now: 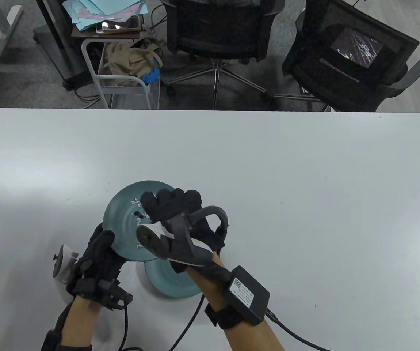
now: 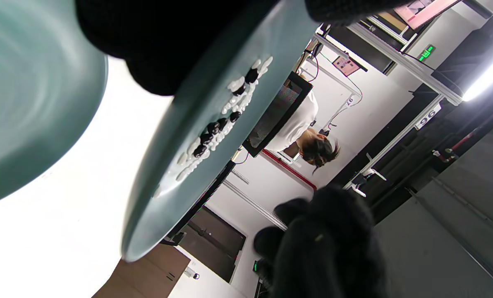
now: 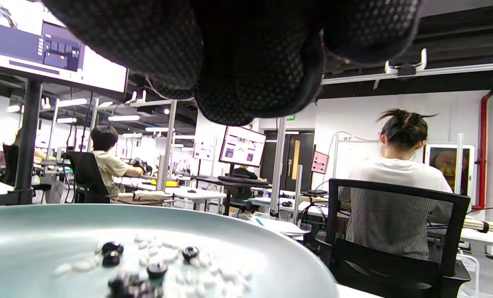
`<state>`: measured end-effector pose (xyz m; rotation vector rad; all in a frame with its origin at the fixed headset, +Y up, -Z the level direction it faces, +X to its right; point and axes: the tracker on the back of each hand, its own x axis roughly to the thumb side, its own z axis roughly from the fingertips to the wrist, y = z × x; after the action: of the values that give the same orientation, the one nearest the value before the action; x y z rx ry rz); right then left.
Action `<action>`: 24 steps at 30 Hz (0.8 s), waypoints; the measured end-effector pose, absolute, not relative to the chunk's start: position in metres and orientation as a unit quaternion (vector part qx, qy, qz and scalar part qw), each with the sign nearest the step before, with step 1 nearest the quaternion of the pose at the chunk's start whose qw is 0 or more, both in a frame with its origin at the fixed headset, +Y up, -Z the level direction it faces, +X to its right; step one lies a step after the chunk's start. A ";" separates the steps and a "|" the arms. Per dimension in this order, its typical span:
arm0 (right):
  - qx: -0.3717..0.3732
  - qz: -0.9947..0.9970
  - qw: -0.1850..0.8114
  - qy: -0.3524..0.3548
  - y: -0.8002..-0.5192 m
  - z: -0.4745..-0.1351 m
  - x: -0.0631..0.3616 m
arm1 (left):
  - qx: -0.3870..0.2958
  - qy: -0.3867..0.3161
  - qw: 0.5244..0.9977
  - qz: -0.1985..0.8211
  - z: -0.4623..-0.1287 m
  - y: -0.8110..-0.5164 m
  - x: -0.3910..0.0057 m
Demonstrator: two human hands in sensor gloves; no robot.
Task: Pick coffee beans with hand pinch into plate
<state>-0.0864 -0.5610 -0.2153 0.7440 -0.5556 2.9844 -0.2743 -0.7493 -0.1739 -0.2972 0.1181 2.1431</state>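
Several dark coffee beans (image 1: pixel 138 215) already lie on the teal ceramic plate (image 1: pixel 120 204), which the left hand (image 1: pixel 98 256) grips at its near-left rim. The right hand (image 1: pixel 173 210) hovers above it, fingers (image 3: pixel 246 74) bunched; whether they pinch a bean, I cannot tell. A second teal plate (image 1: pixel 173 285) sits on the white desk (image 1: pixel 305 182), its contents hidden.

Both hands raised, left (image 1: pixel 98 256) gripping, right (image 1: pixel 180 215) curled

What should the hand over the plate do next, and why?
Probably lower the right hand a little and let go over the lifted teal plate: it hovers above the coffee beans there, while the left hand holds the rim. Whether it pinches a bean is hidden.
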 end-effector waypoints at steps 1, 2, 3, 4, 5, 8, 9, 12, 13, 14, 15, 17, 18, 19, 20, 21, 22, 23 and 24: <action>0.240 0.955 0.003 -0.174 -0.559 -0.219 -0.092 | -0.121 0.048 0.468 0.874 -0.174 -0.750 -0.275; 0.242 0.956 -0.005 -0.168 -0.558 -0.223 -0.099 | -0.122 0.047 0.467 0.875 -0.174 -0.750 -0.275; 0.243 0.956 -0.012 -0.162 -0.558 -0.226 -0.104 | -0.122 0.047 0.467 0.875 -0.174 -0.750 -0.274; 0.248 0.957 -0.022 -0.152 -0.558 -0.230 -0.111 | -0.123 0.047 0.467 0.875 -0.174 -0.750 -0.274; 0.252 0.957 -0.028 -0.143 -0.560 -0.233 -0.116 | -0.123 0.047 0.467 0.874 -0.174 -0.750 -0.274; 0.270 0.956 -0.059 -0.098 -0.570 -0.242 -0.130 | -0.125 0.045 0.470 0.872 -0.175 -0.750 -0.273; 0.278 0.955 -0.072 -0.073 -0.576 -0.245 -0.135 | -0.126 0.044 0.471 0.872 -0.175 -0.751 -0.273; 0.269 0.956 -0.118 -0.019 -0.588 -0.251 -0.141 | -0.127 0.044 0.471 0.872 -0.175 -0.751 -0.273; 0.268 0.955 -0.127 -0.008 -0.591 -0.252 -0.141 | -0.127 0.043 0.471 0.872 -0.175 -0.751 -0.272; 0.272 0.954 -0.127 -0.007 -0.592 -0.252 -0.142 | -0.128 0.044 0.471 0.872 -0.175 -0.751 -0.272; 0.280 0.952 -0.120 -0.008 -0.594 -0.253 -0.142 | -0.128 0.044 0.472 0.871 -0.175 -0.751 -0.272; 0.306 0.946 -0.104 0.000 -0.597 -0.253 -0.143 | -0.130 0.045 0.474 0.870 -0.175 -0.752 -0.272; 0.314 0.944 -0.100 -0.004 -0.598 -0.252 -0.143 | -0.131 0.045 0.474 0.870 -0.175 -0.752 -0.271; 0.316 0.943 -0.108 -0.005 -0.599 -0.251 -0.144 | -0.131 0.045 0.475 0.869 -0.175 -0.752 -0.271; 0.315 0.942 -0.115 -0.003 -0.600 -0.251 -0.144 | -0.131 0.046 0.476 0.869 -0.175 -0.752 -0.271; 0.317 0.941 -0.121 -0.001 -0.601 -0.251 -0.145 | -0.130 0.046 0.476 0.869 -0.175 -0.752 -0.271; 0.320 0.940 -0.122 0.002 -0.602 -0.251 -0.145 | -0.130 0.045 0.477 0.868 -0.175 -0.752 -0.271; 0.323 0.939 -0.122 0.005 -0.603 -0.251 -0.145 | -0.131 0.046 0.481 0.866 -0.176 -0.752 -0.271; 0.324 0.938 -0.124 0.009 -0.605 -0.251 -0.146 | -0.131 0.048 0.481 0.865 -0.175 -0.753 -0.271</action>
<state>-0.1457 -0.6049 -0.2508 1.1084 0.0309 3.2037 -0.2709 -0.7529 -0.1755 -0.3196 0.1174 2.1103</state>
